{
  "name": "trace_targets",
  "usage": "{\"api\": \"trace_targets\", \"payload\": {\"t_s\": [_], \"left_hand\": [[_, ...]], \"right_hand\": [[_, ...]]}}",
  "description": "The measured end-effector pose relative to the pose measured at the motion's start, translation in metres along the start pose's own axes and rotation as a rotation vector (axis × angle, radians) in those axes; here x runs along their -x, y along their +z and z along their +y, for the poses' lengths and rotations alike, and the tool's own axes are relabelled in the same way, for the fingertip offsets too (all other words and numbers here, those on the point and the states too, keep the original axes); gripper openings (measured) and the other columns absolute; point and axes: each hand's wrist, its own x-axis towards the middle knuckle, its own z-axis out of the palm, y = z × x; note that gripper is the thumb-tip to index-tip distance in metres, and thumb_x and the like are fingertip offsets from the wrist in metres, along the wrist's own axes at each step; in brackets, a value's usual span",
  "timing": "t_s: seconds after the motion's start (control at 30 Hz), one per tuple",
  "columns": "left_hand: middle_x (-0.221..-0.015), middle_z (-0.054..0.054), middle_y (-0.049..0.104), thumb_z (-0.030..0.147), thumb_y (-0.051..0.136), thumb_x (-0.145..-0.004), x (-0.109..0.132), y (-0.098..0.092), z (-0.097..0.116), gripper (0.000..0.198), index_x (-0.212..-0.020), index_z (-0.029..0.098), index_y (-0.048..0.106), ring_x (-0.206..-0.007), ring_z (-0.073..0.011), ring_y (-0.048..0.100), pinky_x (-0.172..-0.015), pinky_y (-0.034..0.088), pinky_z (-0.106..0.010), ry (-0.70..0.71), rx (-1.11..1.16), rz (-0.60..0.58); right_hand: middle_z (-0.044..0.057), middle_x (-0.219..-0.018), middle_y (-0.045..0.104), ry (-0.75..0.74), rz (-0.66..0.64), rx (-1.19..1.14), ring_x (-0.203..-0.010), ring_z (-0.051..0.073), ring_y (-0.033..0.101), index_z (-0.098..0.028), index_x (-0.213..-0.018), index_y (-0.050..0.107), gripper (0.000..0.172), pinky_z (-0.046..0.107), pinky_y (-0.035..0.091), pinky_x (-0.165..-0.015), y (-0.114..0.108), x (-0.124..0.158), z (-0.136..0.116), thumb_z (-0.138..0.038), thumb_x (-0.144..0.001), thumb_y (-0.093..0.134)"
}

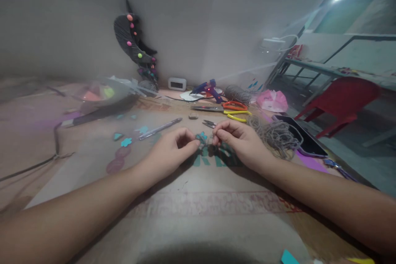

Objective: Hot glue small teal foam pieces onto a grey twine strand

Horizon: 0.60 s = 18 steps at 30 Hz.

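Note:
My left hand [173, 148] and my right hand [236, 140] meet over the middle of a cardboard sheet [173, 198]. Both are closed in a pinch around a small teal cut-out piece [202, 136] tied up with grey string. The grey string seems to run from my right hand to a loose tangle of grey cord [275, 135] lying just right of it. Small snips [209, 123] lie just beyond my fingers.
Orange-and-yellow-handled scissors [230, 108], a blue glue gun [208, 89] and a twine ball [236, 93] lie at the back. A pen [159, 128] and teal cut-outs [126, 142] lie on the left. A phone [298, 134] is right, a red chair [343, 101] beyond.

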Motion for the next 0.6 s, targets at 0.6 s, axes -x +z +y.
{"api": "trace_targets", "payload": {"t_s": [0.6], "left_hand": [[-0.072,0.002,0.054,0.032,0.058,-0.085,0.0000,-0.0006,0.0004,0.017,-0.075,0.019,0.056,-0.069,-0.0129,0.050,-0.065,0.039,-0.026,-0.022,0.031,-0.005]], "right_hand": [[0.000,-0.076,0.059,-0.080,0.093,0.231,-0.069,0.013,0.055,-0.019,-0.091,0.065,0.011,0.027,0.044,-0.064,-0.0034,-0.0013,-0.0005,-0.026,-0.084,0.059]]}}
